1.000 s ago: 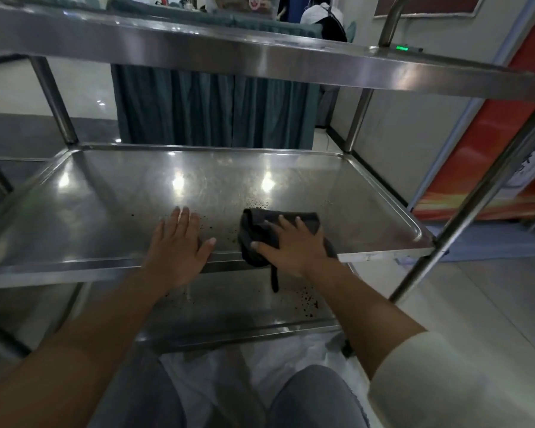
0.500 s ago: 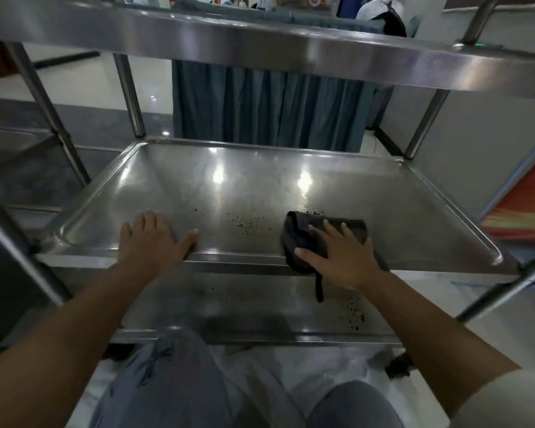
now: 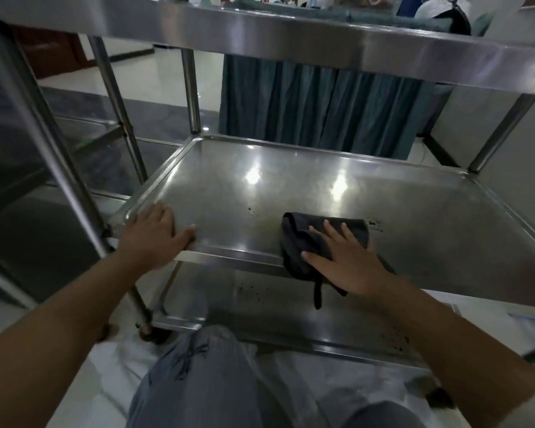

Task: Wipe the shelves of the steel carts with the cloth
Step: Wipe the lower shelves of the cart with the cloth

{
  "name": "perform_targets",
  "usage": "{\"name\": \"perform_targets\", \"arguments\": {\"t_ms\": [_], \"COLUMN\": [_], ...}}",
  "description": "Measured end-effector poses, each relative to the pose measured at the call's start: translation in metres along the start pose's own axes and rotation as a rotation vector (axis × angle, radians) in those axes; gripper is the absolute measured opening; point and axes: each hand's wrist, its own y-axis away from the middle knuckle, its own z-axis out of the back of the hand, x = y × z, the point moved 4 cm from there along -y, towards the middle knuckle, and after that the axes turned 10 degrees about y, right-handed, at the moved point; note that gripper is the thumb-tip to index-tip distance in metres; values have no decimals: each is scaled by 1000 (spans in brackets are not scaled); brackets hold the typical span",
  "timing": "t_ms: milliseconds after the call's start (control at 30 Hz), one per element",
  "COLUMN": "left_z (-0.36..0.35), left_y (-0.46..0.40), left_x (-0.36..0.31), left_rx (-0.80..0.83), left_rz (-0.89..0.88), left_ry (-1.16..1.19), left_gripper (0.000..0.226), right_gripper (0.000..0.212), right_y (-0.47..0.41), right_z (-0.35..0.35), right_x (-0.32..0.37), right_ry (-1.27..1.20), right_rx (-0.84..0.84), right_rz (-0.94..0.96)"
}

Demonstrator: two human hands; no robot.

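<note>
While the right hand lies flat on the cloth, fingers straight and spread, it presses the dark folded cloth down at the front edge of the middle shelf of the cart. Most of the cloth shows to the left of and beyond the fingers; its near part hangs over the shelf's front rim, with a thin strip dangling below toward the bottom shelf. Nothing is gripped: the palm and fingers simply rest on top.

Further left, the left hand rests open on the shelf's front-left corner, fingers laid over the rim and thumb stretched along the front edge. It is well apart from the cloth and holds nothing.

Dark crumbs lie scattered on the shelf just right of the cloth, near its far corner, and a few more specks sit to the left of it, between the two hands. More dark bits dot the bottom shelf under the cloth.

Overhead, the top shelf's steel edge crosses the whole view. Steel posts stand at the left, close to the left hand. Behind the cart hangs a teal curtain. The person's knees, in grey trousers, are at the bottom of the view, close in front of the cart.
</note>
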Motion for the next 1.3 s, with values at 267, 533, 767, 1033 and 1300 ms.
{"name": "perform_targets", "arguments": {"t_ms": [267,533,767,1033,1300], "left_z": [3,6,-1,-1,-1], "left_y": [7,20,21,18,8], "left_x": [10,15,16,27,24], "left_rx": [-36,-116,-162,-164,-73], "left_rz": [58,169,183,149,123], "left_ry": [-57,46,133,244,184], "left_gripper": [98,87,83,90,76], "right_gripper": [62,59,54,52,54], "right_y": [-44,-91,-78,-143,-119], "right_z": [8,23,15,33,25], "right_x": [79,176,152,246,175], "right_ry": [-22,-16,2,-57,-39], "right_rx": [-5,8,-73,-76,-99], "right_rz": [128,251,269,344,267]}}
